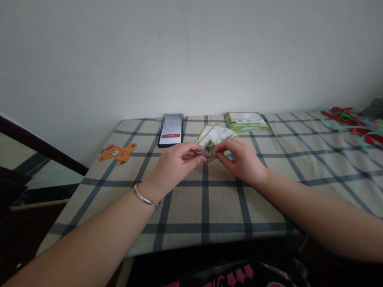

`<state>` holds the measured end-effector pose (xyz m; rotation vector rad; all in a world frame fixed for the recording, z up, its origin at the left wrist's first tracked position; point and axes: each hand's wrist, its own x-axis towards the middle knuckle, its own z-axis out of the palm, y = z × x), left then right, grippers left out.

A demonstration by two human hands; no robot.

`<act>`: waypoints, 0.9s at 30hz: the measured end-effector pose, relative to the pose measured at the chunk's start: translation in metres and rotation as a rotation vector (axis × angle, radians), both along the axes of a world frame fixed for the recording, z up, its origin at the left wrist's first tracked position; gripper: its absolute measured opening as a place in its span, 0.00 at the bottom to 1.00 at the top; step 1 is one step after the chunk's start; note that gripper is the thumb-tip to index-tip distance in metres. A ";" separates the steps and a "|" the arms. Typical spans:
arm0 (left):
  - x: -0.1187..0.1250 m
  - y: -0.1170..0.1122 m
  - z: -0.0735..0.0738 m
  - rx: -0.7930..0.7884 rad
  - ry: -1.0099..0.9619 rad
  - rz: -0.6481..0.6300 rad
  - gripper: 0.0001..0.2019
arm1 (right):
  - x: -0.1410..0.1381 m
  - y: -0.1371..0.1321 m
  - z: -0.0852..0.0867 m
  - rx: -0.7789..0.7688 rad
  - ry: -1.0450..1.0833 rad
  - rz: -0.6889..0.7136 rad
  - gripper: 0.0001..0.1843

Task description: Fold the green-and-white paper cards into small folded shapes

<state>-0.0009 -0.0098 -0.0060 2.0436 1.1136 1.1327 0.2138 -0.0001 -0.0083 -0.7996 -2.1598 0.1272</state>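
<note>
My left hand (178,160) pinches the left side of a small clear plastic packet (209,154) with something green in it. On the packet's right side, the thumb and fingertips of my right hand (239,159) are closed. The fingers partly cover the packet, and its contents are too small to make out. Just behind my hands, several printed green-and-white cards (216,133) lie fanned out on the cloth. A silver bangle (143,194) circles my left wrist.
A phone (170,130) with a lit screen lies at the back. Right of it sits a stack of green-and-white cards (247,120). A bear picture (117,154) is at left, red and teal ribbons (356,123) at far right. The checked tablecloth (188,215) meets the wall behind.
</note>
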 end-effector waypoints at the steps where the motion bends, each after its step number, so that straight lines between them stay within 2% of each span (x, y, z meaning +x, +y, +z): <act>1: 0.000 0.000 -0.001 -0.007 -0.004 -0.003 0.10 | 0.000 0.000 0.000 -0.016 0.012 0.002 0.02; 8: 0.002 -0.002 -0.001 -0.012 0.010 -0.065 0.06 | -0.004 -0.002 -0.001 -0.103 0.039 0.024 0.02; 13: 0.005 -0.004 0.001 -0.058 0.006 0.009 0.05 | -0.005 0.000 -0.004 -0.154 0.103 0.019 0.01; 27: 0.008 -0.004 -0.005 -0.083 -0.094 0.029 0.07 | -0.005 0.001 -0.002 -0.207 0.160 0.043 0.08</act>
